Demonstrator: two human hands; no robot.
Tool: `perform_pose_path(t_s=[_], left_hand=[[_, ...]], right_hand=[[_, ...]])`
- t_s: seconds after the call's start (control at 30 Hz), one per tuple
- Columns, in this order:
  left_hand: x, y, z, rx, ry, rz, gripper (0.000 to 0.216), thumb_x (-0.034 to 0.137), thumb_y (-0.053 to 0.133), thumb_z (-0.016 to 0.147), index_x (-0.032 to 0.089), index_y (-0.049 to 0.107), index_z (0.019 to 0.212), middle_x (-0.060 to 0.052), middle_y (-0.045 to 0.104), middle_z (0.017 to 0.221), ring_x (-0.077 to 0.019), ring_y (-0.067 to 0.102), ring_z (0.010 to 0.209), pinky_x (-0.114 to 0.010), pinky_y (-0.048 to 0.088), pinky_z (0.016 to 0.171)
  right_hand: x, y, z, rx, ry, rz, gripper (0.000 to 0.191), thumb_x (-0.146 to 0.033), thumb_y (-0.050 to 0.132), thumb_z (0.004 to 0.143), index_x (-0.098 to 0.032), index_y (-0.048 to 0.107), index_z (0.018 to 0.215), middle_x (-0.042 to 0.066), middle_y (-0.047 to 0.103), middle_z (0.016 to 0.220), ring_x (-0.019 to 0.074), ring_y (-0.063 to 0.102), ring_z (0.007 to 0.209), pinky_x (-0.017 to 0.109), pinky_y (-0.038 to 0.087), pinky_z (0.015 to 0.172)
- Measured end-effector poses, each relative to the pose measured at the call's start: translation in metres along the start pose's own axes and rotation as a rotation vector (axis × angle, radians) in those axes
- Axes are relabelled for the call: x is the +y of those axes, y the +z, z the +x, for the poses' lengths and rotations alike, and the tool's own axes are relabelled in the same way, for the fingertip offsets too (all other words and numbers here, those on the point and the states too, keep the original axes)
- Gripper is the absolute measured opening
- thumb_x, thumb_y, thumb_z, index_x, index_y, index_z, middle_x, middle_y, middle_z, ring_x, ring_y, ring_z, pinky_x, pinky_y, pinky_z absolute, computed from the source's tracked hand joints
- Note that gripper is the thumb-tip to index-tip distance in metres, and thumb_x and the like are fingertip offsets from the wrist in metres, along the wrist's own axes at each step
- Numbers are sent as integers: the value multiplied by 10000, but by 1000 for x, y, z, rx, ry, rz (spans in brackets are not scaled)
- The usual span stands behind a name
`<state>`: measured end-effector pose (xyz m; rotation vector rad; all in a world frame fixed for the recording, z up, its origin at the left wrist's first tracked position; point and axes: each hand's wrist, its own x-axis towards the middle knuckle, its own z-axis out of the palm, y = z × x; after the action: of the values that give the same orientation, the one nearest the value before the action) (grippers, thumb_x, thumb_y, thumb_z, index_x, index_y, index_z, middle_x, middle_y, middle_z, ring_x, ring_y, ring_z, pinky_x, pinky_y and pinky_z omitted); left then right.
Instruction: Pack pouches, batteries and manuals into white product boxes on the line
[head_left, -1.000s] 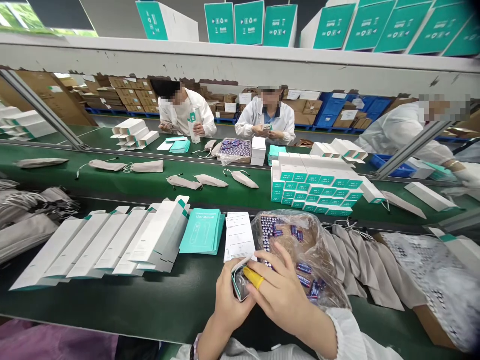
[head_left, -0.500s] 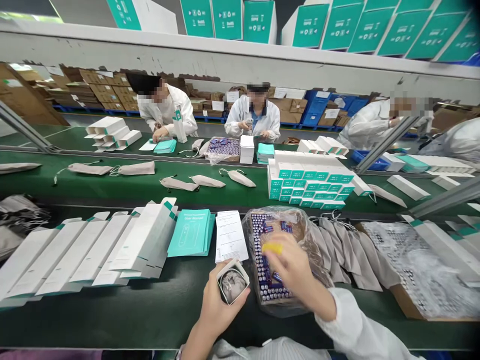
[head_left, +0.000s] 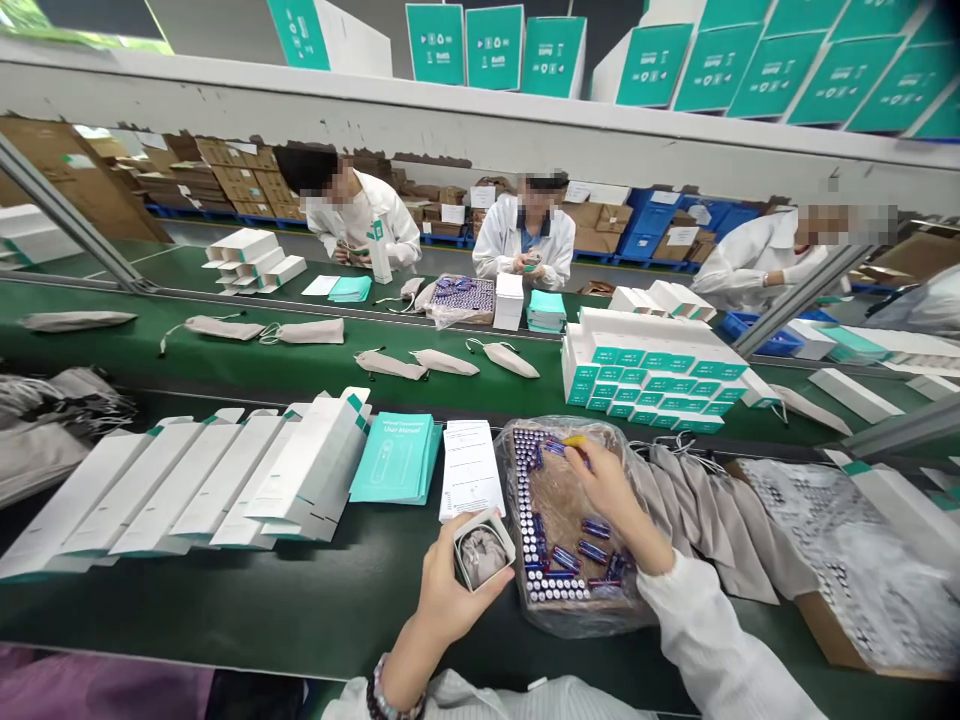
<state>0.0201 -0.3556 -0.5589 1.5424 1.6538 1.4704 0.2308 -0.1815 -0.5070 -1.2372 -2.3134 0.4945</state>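
My left hand (head_left: 442,585) is wrapped around an open white box (head_left: 507,535), its open end tilted up toward me. A bunched grey fabric pouch (head_left: 481,556) fills the inside. Over the far part of the battery tray (head_left: 517,500), my right hand (head_left: 611,485) pinches at a blue AA-type battery (head_left: 555,447), with a yellow cover on a fingertip. Several loose batteries (head_left: 566,558) lie on the tray's brown bottom, and others stand upright in rows along its left and near sides. Clear plastic film surrounds the tray.
White boxes (head_left: 217,480) lean in a row at left, beside teal user manuals (head_left: 394,460) and a printed sheet (head_left: 471,470). Grey pouches (head_left: 705,510) lie right of the tray. Beyond, a green belt (head_left: 450,390) carries pouches and stacked boxes (head_left: 652,370); co-workers sit opposite.
My right hand has moved from over the middle of the tray to its far edge, uncovering loose batteries. My left hand still holds the box. The whole view has shifted slightly.
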Motion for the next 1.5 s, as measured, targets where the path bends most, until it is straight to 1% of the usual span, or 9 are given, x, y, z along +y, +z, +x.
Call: perform_pose_path(t_s=[0.23,0.4,0.53,0.67,0.93,1.1,1.2,1.33,1.5], left_hand=[[4,5,4,-1,-3,-127,556,350,783,749,205,525,1220,-120,715,1172,-276,714,1036,-395,579,879],[9,4,1,16,-26,-160,517,331,775,767,218,553,1220,-112,675,1215,-280,672,1093,-403,556,920],[13,3,-5,-6,-79,-288,577,415,762,802,259,512,1298,-98,621,1275,-274,627,1151,-414,514,985],[16,1,-9,-77,-113,-573,681,703,458,892,244,455,1395,-134,521,1395,-327,501,1311,-464,433,1084],[37,7,-3,60,-303,-647,321,344,550,958,276,557,1272,-50,595,1290,-233,543,1238,-343,440,1066],[53,10,2,193,-235,-575,154,227,570,935,259,603,1082,-25,631,1091,-192,605,1088,-311,500,973],[46,1,5,241,25,-438,75,193,590,929,253,584,973,-21,655,1000,-181,630,994,-312,535,884],[29,-27,9,63,441,19,233,298,760,824,226,581,955,-65,735,1010,-262,640,1040,-417,516,898],[40,-48,10,-116,353,256,190,127,699,839,222,583,957,-74,732,1114,-241,627,1084,-396,529,901]], right_hand=[[-101,-10,-52,-105,-493,218,150,-250,556,959,-239,630,1089,132,500,1398,308,418,1379,509,400,1115],[-109,37,-73,11,-105,574,613,-211,629,890,-289,358,1434,135,375,1525,287,376,1431,532,343,1169],[-114,52,-71,-133,152,1070,560,-226,599,868,-284,393,1385,111,547,1402,255,516,1339,476,416,1125],[-126,49,-63,-187,233,1213,457,-176,591,805,-275,519,1245,61,651,1256,230,596,1244,416,473,1067],[-120,63,-68,-115,146,1367,402,-466,486,983,-273,551,1330,110,603,1386,260,505,1357,474,406,1126],[-122,55,-64,-85,155,1315,319,-391,602,948,-327,566,1258,57,635,1284,211,575,1260,393,441,1096],[-120,50,-61,-61,108,1231,197,-378,638,928,-284,634,1101,59,634,1173,210,622,1128,355,500,1008],[-99,46,-61,-93,-70,1056,226,-389,512,999,-262,679,1082,83,609,1248,221,595,1164,375,477,1025],[-76,35,-60,-225,-470,677,476,-309,583,979,-275,454,1436,110,516,1436,230,454,1354,422,350,1156]])
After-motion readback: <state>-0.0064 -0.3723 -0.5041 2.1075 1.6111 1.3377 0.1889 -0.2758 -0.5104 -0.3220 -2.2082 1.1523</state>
